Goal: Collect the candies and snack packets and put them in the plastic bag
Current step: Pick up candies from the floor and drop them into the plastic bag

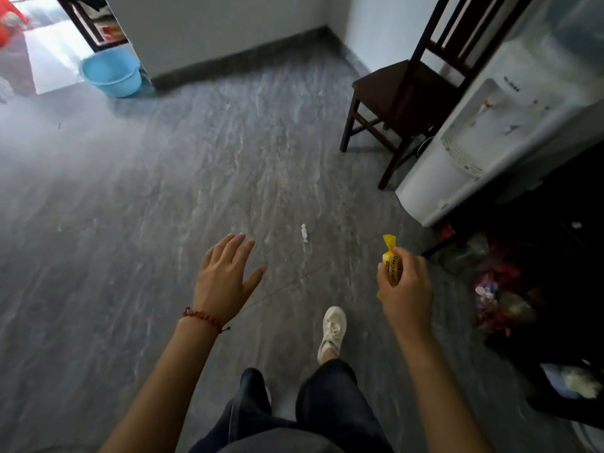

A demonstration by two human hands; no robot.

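Now the right hand (405, 286) holds a yellow snack packet (389, 264); the left hand (225, 276) is wide, and the small candy (304, 232) on the floor (130, 223) might get stepped on.

Candy (304, 232) on floor (130, 223), chair (397, 99) left of water dispenser (483, 138).

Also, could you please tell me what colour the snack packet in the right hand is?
The snack packet gripped by the right hand is yellow, shown in the head view.

Grey streaked floor (163, 207), white walls (212, 21); dark wooden chair (398, 93), white water dispenser (490, 135), blue basin (112, 71)
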